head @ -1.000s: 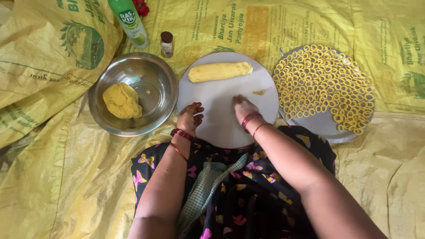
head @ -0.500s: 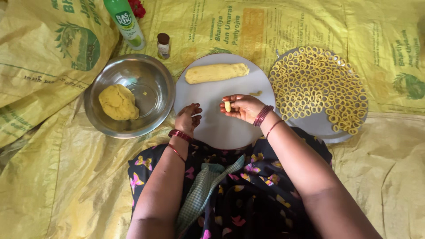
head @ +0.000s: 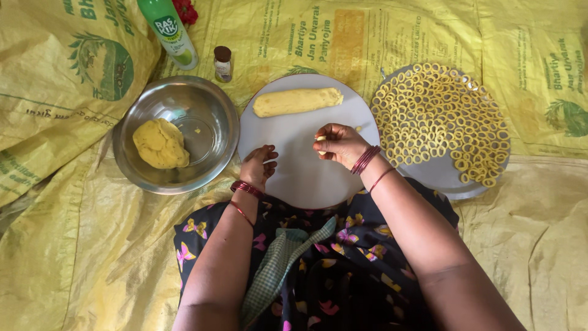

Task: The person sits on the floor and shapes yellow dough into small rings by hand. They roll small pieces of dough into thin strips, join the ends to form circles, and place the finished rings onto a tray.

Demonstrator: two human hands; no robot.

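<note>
Fingers of the right hand (head: 340, 144) were drawn together over the white round board (head: 306, 178), pinching a small bit of yellow dough (head: 320, 139) between thumb and fingertips, lifted just above the board's middle. Red bangles (head: 365, 160) circled that wrist. The left hand (head: 257, 167) rested at the board's left edge, its fingers loosely curled and partly spread, holding nothing that could be made out, with red bangles at its wrist too. Near the board's far edge lay a long roll of yellow dough (head: 297, 102), well apart from both hands. Just beside the board's left edge stood a steel bowl (head: 208, 110) with a lump of yellow dough (head: 160, 143) inside. To the right, a plate (head: 441, 181) carried many small dough rings (head: 438, 116) laid side by side. A green bottle (head: 168, 30) and a small brown-capped jar (head: 223, 63) stood beyond the bowl on the yellow sheet (head: 73, 257).
</note>
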